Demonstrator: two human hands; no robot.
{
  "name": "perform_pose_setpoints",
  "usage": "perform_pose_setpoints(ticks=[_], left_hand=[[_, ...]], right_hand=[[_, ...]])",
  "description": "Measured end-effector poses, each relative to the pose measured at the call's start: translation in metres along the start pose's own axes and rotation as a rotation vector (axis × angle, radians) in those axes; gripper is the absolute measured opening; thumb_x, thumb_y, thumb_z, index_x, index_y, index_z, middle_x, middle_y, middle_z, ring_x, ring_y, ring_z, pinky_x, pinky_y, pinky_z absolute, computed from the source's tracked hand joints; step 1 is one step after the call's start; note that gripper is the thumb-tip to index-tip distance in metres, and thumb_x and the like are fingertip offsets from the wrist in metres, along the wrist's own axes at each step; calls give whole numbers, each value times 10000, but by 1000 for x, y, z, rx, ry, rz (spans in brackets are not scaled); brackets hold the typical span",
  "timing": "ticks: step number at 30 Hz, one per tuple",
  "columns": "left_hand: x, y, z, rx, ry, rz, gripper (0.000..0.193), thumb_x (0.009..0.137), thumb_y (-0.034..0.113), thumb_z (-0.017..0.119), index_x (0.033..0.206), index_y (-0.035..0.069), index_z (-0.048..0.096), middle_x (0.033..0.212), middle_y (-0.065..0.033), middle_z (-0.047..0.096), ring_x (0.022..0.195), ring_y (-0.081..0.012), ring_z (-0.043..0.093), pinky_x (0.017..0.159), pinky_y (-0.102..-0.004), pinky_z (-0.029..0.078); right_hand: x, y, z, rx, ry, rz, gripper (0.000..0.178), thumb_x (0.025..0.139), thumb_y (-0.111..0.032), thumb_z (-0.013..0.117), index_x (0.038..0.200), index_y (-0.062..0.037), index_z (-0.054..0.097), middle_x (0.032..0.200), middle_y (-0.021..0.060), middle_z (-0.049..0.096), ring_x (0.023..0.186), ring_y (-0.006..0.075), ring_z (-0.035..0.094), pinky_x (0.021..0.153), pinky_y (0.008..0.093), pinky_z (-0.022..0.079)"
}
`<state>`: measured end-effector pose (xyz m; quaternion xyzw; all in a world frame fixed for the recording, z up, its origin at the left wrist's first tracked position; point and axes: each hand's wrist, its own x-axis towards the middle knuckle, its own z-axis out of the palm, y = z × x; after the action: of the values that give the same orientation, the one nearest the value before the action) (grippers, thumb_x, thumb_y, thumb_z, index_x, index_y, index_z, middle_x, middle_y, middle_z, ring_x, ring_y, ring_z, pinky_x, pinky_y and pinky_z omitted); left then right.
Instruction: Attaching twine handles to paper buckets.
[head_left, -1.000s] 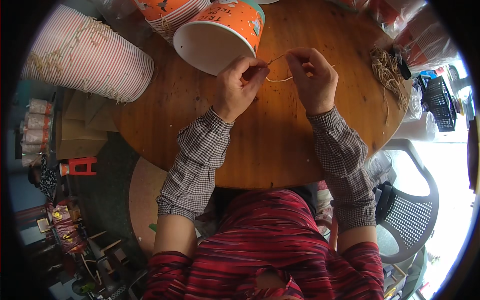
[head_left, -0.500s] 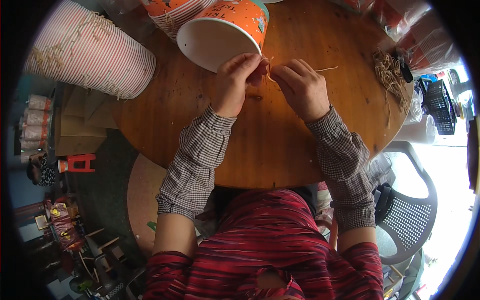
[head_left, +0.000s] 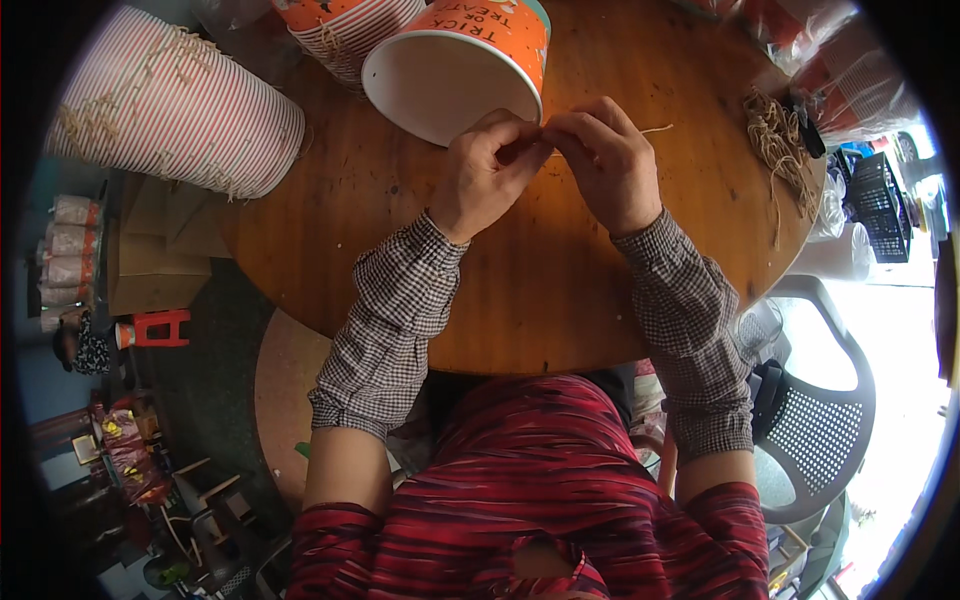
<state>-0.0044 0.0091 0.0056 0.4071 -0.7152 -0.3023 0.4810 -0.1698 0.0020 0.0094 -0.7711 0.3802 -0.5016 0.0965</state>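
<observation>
My left hand (head_left: 487, 170) and my right hand (head_left: 607, 160) meet fingertip to fingertip over the round wooden table (head_left: 560, 290). Both pinch a thin tan string (head_left: 655, 130), whose free end sticks out to the right of my right hand. Just behind my hands lies an orange paper bucket (head_left: 460, 60) on its side, its white inside facing me. Where the string runs between my fingers is hidden.
A stack of red-striped white paper cups (head_left: 170, 105) lies on its side at the table's left. More orange cups (head_left: 345, 30) lie behind. A bundle of tan strings (head_left: 775, 135) sits at the right edge. A grey plastic chair (head_left: 820, 420) stands at the right.
My hands have come together from slightly apart. The string loop seen between them earlier is drawn in, and both hands moved closer to the bucket's rim.
</observation>
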Motion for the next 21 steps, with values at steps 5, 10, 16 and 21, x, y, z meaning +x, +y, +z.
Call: perform_pose_setpoints(ticks=[5,10,16,21], left_hand=[[1,3,0,-298,20,-156,141,883,88,618,935,-42,638,794,-24,625,709,-84,579,622,-223,473],[-2,-1,-3,-440,51,-226,151,913,119,591,924,-27,630,755,26,576,657,-25,500,583,-176,417],[-2,-3,-2,-270,53,-85,147,918,124,585,903,-17,622,739,30,564,626,-18,468,545,-170,383],[-4,-1,-2,-127,86,-15,140,917,120,588,908,-15,623,732,14,575,630,-24,494,547,-176,404]], right_hand=[[1,4,-1,337,-25,292,124,839,-90,660,956,-58,685,859,41,640,728,138,632,646,249,508],[-2,2,1,547,-168,502,149,851,-93,658,987,-36,683,887,27,683,751,85,617,666,235,495],[-4,-1,5,404,-82,394,135,824,-96,690,942,-30,677,821,30,676,682,84,616,624,230,502],[-5,1,6,350,-73,369,108,815,-97,694,892,-29,661,811,46,663,654,112,619,593,246,506]])
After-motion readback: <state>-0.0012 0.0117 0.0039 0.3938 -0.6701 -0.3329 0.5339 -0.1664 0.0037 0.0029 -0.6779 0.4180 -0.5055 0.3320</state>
